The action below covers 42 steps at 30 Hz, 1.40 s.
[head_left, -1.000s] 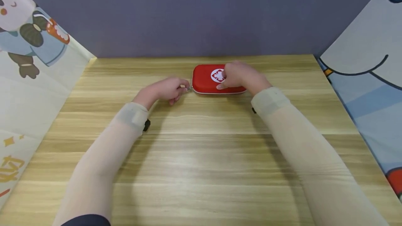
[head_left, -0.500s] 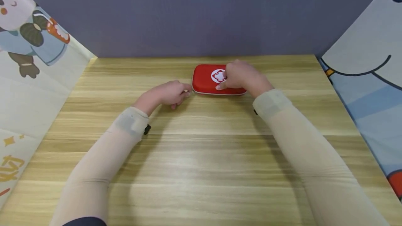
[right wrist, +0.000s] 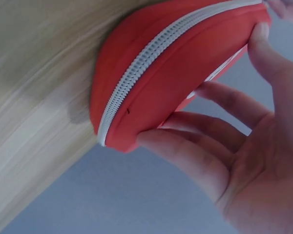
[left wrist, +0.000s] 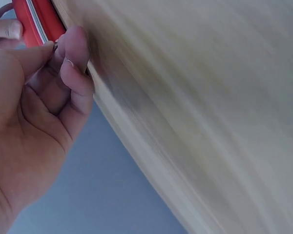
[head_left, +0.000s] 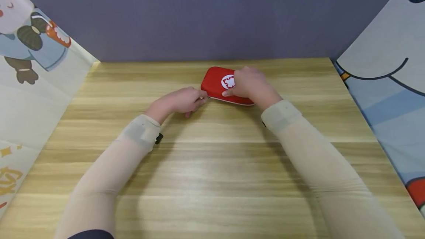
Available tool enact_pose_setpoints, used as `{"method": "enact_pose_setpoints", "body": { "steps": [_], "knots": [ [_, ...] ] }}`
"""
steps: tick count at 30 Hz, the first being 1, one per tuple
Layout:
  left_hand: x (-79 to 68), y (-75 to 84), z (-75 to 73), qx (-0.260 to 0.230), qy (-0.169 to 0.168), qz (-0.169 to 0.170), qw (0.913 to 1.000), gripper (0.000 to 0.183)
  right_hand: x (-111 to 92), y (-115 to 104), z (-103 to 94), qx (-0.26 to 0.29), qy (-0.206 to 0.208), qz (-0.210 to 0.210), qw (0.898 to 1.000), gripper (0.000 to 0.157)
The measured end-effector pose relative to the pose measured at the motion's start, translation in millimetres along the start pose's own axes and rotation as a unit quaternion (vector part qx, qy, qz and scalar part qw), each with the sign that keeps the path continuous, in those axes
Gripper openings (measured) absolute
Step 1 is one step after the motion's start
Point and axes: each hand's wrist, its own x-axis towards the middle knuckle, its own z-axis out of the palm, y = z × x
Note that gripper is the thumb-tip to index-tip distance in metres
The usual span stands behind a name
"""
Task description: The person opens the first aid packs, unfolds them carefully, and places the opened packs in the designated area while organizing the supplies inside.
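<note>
A red zippered first-aid case (head_left: 214, 82) with a white cross emblem lies near the back of the table, turned slightly askew. My right hand (head_left: 252, 86) holds it from above; in the right wrist view the thumb and fingers (right wrist: 217, 97) spread over the lid. At the case's front left corner, my left hand (head_left: 187, 100) pinches the small zipper pull (left wrist: 55, 46) between thumb and index finger. The white zipper (right wrist: 136, 66) runs closed along the side visible in the right wrist view. The right hand covers the right part of the lid.
The wooden table (head_left: 212, 165) meets a dark grey-blue partition (head_left: 212, 17) just behind the case. Printed cartoon panels (head_left: 20, 102) stand along the left and right sides.
The case has turned, its right end swinging toward me and slightly left with the right hand. My left hand has shifted a little right and nearer along with the corner.
</note>
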Motion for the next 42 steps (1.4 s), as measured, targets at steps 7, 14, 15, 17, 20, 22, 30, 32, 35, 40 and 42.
{"method": "enact_pose_setpoints", "body": {
  "steps": [7,14,15,17,20,22,30,32,35,40,42],
  "knots": [
    [13.9,14.1,0.8,0.016,0.0,0.019,0.9997,0.016,-5,-10,1.3,0.01,0.001,0.033,0.999,0.068],
    [22.4,24.6,4.3,0.008,-0.006,0.027,0.9996,0.013,-4,-15,2.4,0.01,0.009,0.046,0.999,0.066],
    [23.6,26.3,4.9,0.009,-0.006,0.029,0.9995,0.013,-3,-16,2.6,0.01,0.011,0.048,0.999,0.065],
    [26.5,30.5,6.7,0.012,-0.006,0.036,0.9992,0.013,-2,-18,3.0,0.012,0.012,0.058,0.998,0.063],
    [30.4,37.3,11.0,0.02,-0.005,0.05,0.9985,0.015,-1,-20,4.1,0.007,0.013,0.068,0.998,0.061],
    [31.9,42.3,14.1,0.043,0.003,0.057,0.9974,0.017,-1,-21,3.7,0.003,0.008,0.067,0.998,0.061],
    [26.0,50.2,18.0,0.155,0.064,-0.003,0.9858,0.02,-14,-13,-11.2,-0.047,-0.009,0.045,0.998,0.066],
    [22.9,48.5,18.1,0.158,0.065,-0.011,0.9852,0.02,-22,-7,-10.9,-0.048,-0.024,0.012,0.998,0.061],
    [17.3,44.5,17.9,0.158,0.061,-0.011,0.9854,0.017,-30,0,-4.4,-0.013,-0.034,-0.064,0.997,0.053],
    [11.8,37.9,15.2,0.142,0.06,-0.015,0.9879,0.017,-34,7,4.3,0.034,-0.031,-0.141,0.989,0.043],
    [11.1,35.6,13.9,0.13,0.061,-0.015,0.9895,0.019,-33,6,4.4,0.033,-0.023,-0.14,0.989,0.035]
  ]
}}
